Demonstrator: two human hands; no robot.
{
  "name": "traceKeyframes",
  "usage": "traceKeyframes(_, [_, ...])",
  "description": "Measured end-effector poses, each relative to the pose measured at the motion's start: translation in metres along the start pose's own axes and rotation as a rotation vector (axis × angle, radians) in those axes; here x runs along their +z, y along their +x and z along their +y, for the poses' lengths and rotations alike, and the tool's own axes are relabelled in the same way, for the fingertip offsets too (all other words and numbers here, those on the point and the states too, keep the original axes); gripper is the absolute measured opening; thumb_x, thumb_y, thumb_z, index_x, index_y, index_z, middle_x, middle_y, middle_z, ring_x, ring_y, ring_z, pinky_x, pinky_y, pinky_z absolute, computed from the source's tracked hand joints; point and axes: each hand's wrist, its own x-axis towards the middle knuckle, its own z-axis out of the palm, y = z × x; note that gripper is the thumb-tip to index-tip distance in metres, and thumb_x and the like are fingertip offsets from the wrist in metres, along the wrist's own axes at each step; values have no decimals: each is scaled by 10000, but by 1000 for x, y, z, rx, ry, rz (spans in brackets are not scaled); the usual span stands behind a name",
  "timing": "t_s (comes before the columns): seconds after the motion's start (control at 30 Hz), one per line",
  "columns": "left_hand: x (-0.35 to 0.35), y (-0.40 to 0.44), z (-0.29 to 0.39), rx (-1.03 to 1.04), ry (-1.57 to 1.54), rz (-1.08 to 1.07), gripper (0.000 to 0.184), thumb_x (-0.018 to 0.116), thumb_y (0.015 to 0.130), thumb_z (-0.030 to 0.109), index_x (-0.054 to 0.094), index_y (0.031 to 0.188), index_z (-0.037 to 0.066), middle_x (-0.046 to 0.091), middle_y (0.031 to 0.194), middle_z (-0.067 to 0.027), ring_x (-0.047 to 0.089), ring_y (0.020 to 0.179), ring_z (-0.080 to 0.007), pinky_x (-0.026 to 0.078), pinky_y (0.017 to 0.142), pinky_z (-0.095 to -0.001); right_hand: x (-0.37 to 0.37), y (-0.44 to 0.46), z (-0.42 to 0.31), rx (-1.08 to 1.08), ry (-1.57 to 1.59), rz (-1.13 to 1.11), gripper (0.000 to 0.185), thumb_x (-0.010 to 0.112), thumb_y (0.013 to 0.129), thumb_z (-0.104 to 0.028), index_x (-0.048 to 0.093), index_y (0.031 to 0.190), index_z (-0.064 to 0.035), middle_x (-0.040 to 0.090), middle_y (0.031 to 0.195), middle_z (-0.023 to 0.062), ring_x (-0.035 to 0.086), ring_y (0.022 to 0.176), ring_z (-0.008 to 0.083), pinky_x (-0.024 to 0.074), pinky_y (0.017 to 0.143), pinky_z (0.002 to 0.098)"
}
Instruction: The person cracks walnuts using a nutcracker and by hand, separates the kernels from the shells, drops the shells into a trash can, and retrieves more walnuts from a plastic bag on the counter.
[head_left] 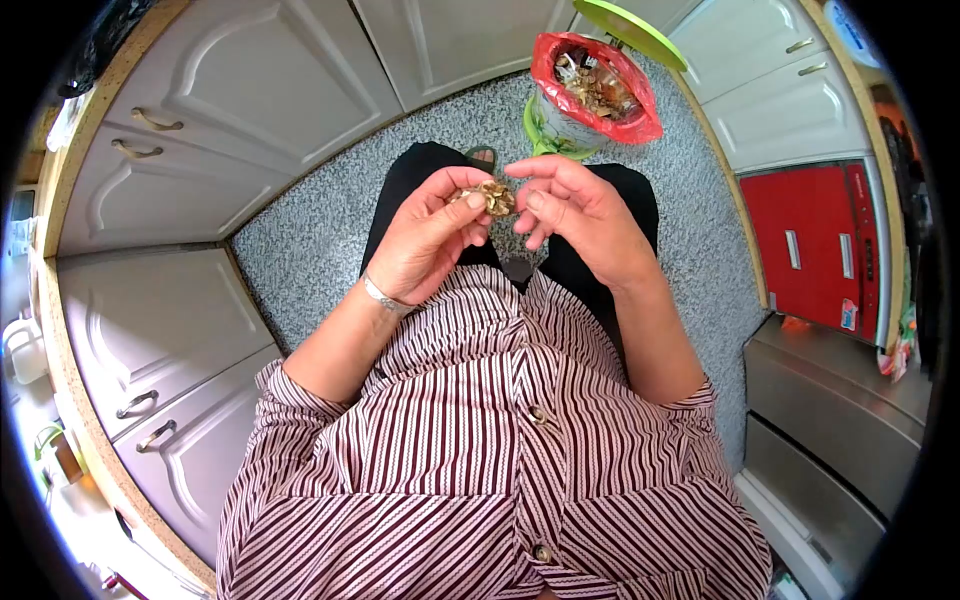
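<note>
My left hand [430,235] is closed, its thumb and fingers pinching a small brown, lumpy, flaky piece [497,200] whose exact kind I cannot make out. Right beside that piece is my right hand [585,215], with curved fingers apart and nothing visible in them. Both hands are over my lap, between my knees. Beyond them on the floor stands a bin [570,125] lined with a red bag [640,125]. Inside the bag lie brown flaky scraps [600,92] and some whitish bits.
The bin's green lid [630,30] is tipped up behind it. White cupboards [240,90] line the left and far sides. A red-fronted appliance [810,245] and metallic drawers [830,400] are on the right. Speckled grey flooring [300,220] surrounds my legs.
</note>
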Motion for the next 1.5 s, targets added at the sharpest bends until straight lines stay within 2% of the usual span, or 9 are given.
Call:
traceKeyframes(0.47, [14,5,9,-39,45,-32,300,606,970,180,547,1217,20,610,998,-23,561,843,-90,476,709,-222,9,8,-7,-97,-104,10,184,609,949,-80,607,1131,-56,617,823,-28,548,693,29,450,602,184])
traceKeyframes(0.77, [-7,7,37,28,21,49,311,564,982,217,559,1205,0,600,977,-40,563,811,-106,475,676,-235,-13,19,-9,-81,-61,141,182,582,948,-90,600,1120,-33,648,907,38,619,780,95,505,676,233])
traceKeyframes(0.9, [-39,29,43,55,-23,74,302,556,987,224,573,1188,0,595,979,-40,557,827,-118,463,688,-248,-30,49,16,56,227,333,176,556,949,-90,585,1102,-8,652,947,81,636,840,144,526,704,283])
traceKeyframes(1.0, [-59,52,38,58,-79,212,277,580,971,212,601,1155,6,614,1008,-43,555,818,-130,457,679,-257,-44,86,68,252,440,486,190,566,928,-91,561,1101,-12,644,943,96,645,839,192,539,703,328])
traceKeyframes(1.17, [-86,112,15,31,-165,264,274,594,959,196,600,1151,0,619,1021,-62,562,822,-137,469,672,-263,-65,141,203,706,512,700,180,561,871,-46,535,1048,-62,592,847,94,617,738,227,528,611,399])
traceKeyframes(1.2, [-86,118,12,24,-197,282,273,587,962,191,596,1153,-3,617,1024,-63,562,822,-140,471,672,-263,-67,143,235,727,516,692,180,561,871,-46,535,1048,-62,592,847,94,617,738,227,528,611,399])
traceKeyframes(1.27, [-85,126,10,3,-234,317,280,569,972,191,584,1166,-10,605,1028,-68,556,823,-150,469,676,-268,-71,141,291,991,423,697,80,548,920,-83,546,988,-39,593,823,105,607,716,233,536,572,388])
traceKeyframes(1.4, [-68,119,16,-9,-289,417,303,552,979,208,564,1177,-21,583,995,-69,534,829,-158,457,681,-282,-59,107,339,1158,505,690,54,523,929,-81,552,907,-40,551,759,100,559,618,244,517,533,392])
traceKeyframes(1.5, [-64,115,15,-50,-306,417,319,550,978,206,547,1198,-25,577,978,-68,529,817,-158,450,665,-283,-57,88,391,1225,625,820,104,523,936,-86,543,844,-43,526,734,105,518,558,259,505,517,404])
